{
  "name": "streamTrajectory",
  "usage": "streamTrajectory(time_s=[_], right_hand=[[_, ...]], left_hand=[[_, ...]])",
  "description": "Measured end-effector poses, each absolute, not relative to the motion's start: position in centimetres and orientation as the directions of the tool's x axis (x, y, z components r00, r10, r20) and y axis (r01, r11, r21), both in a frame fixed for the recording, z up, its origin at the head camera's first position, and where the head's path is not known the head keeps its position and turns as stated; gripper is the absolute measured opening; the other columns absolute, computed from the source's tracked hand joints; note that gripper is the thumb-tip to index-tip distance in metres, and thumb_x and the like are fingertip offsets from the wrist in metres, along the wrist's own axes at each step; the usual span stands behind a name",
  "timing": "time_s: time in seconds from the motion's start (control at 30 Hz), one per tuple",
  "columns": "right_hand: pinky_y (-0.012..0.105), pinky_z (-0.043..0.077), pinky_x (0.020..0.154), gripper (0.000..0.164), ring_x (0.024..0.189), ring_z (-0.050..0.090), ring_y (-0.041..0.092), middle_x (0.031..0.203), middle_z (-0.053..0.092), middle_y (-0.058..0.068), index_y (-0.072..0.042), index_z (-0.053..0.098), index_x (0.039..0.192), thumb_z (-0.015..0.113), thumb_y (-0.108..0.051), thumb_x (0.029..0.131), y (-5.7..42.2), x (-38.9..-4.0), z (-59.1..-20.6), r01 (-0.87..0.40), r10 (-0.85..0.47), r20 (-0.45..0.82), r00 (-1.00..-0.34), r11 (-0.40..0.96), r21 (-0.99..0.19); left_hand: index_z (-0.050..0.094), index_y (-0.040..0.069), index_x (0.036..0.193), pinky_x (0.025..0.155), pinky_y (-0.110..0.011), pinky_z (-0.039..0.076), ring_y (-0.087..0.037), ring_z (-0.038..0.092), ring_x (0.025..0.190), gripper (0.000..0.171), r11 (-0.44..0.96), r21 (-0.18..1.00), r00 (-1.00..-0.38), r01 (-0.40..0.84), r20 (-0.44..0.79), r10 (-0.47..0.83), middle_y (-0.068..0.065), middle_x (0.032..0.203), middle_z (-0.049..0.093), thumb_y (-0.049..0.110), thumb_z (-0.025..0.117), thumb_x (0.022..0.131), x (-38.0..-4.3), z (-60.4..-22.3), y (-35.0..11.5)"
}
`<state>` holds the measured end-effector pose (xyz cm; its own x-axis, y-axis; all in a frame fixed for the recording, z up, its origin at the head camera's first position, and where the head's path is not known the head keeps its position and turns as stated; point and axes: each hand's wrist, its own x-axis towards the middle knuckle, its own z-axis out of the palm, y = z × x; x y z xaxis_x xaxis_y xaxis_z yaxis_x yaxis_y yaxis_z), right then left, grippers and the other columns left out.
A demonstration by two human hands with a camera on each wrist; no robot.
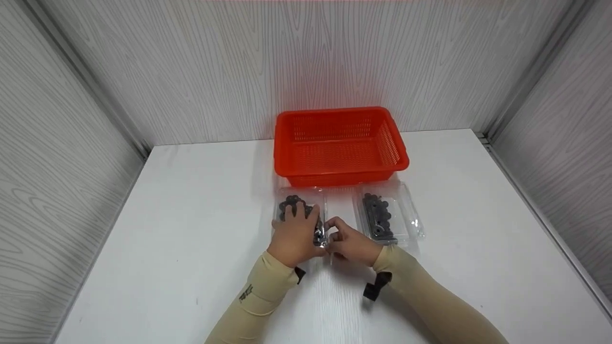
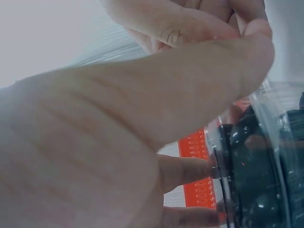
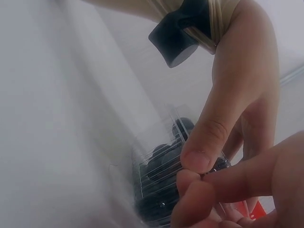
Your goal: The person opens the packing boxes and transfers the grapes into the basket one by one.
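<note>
A clear plastic clamshell box of dark grapes [image 1: 293, 199] lies in front of the basket. My left hand [image 1: 295, 239] grips this box from above, its fingers spread over the grapes. In the left wrist view the left thumb [image 2: 209, 71] reaches the box's near edge, with dark round fruit [image 2: 256, 161] seen through the plastic. From the right side, my right hand [image 1: 351, 243] pinches the box's edge near its front corner. The right wrist view shows right fingertips [image 3: 194, 199] meeting the left thumb at that edge. The pinched bit of plastic is mostly hidden by the fingers.
A second clear box of dark grapes [image 1: 377, 215] lies just right of the right hand, its lid folded out to the right. Behind both boxes stands a red plastic basket [image 1: 342, 179]. Pale wood-grain panels [image 1: 215, 71] enclose the white table [image 1: 191, 210] at the back and sides.
</note>
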<state>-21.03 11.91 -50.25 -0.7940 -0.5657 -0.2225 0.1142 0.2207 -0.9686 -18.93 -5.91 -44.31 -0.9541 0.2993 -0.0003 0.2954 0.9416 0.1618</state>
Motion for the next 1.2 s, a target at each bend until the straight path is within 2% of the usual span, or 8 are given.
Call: streamTrajectory(time_s=[0.23, 0.47, 0.6, 0.9, 1.2], right_hand=[[0.024, 0.037, 0.051, 0.038, 0.056, 0.044, 0.012, 0.075, 0.056, 0.003, -0.004, 0.04, 0.124, 0.054, 0.007, 0.091, 11.7, -21.11, -50.22, 0.122, -0.551, -0.221, -0.805, 0.21, -0.97], [0.023, 0.036, 0.048, 0.037, 0.051, 0.042, 0.01, 0.073, 0.057, 0.003, -0.003, 0.041, 0.121, 0.052, 0.008, 0.087, 11.81, -21.23, -50.29, 0.107, -0.551, -0.205, -0.809, 0.206, -0.973], [0.024, 0.036, 0.049, 0.036, 0.053, 0.043, 0.011, 0.074, 0.057, 0.003, -0.004, 0.041, 0.12, 0.054, 0.006, 0.088, 11.76, -21.22, -50.27, 0.114, -0.551, -0.217, -0.806, 0.215, -0.97], [0.022, 0.035, 0.049, 0.035, 0.052, 0.042, 0.01, 0.068, 0.052, 0.002, -0.004, 0.039, 0.117, 0.055, 0.003, 0.087, 11.77, -20.92, -50.34, 0.074, -0.562, -0.194, -0.804, 0.23, -0.97], [0.024, 0.033, 0.049, 0.027, 0.053, 0.04, 0.009, 0.071, 0.051, 0.001, -0.005, 0.039, 0.112, 0.05, 0.005, 0.089, 11.79, -21.13, -50.71, 0.106, -0.564, -0.2, -0.801, 0.195, -0.975]], left_hand=[[0.05, 0.011, 0.153, 0.087, -0.076, 0.049, -0.053, 0.05, 0.131, 0.102, 0.945, 0.137, -0.955, 0.297, 0.012, 0.298, -0.03, 0.146, 0.051, 0.052, 0.093, 0.07, -18.93, -44.35, -5.89], [0.052, 0.009, 0.149, 0.084, -0.075, 0.051, -0.05, 0.054, 0.124, 0.101, 0.94, 0.131, -0.949, 0.316, 0.045, 0.312, -0.029, 0.138, 0.054, 0.052, 0.094, 0.067, -18.87, -44.34, -5.87], [0.051, 0.01, 0.151, 0.086, -0.075, 0.05, -0.051, 0.053, 0.126, 0.104, 0.942, 0.136, -0.952, 0.306, 0.028, 0.305, -0.029, 0.141, 0.053, 0.053, 0.094, 0.067, -18.86, -44.24, -5.9], [0.053, 0.009, 0.148, 0.083, -0.077, 0.05, -0.05, 0.054, 0.124, 0.098, 0.933, 0.162, -0.946, 0.322, 0.019, 0.323, -0.027, 0.135, 0.055, 0.045, 0.095, 0.068, -18.91, -44.31, -5.82], [0.054, 0.01, 0.146, 0.082, -0.074, 0.053, -0.046, 0.056, 0.12, 0.092, 0.93, 0.174, -0.946, 0.324, 0.031, 0.324, -0.026, 0.129, 0.057, 0.048, 0.092, 0.072, -18.74, -44.03, -6.12]])
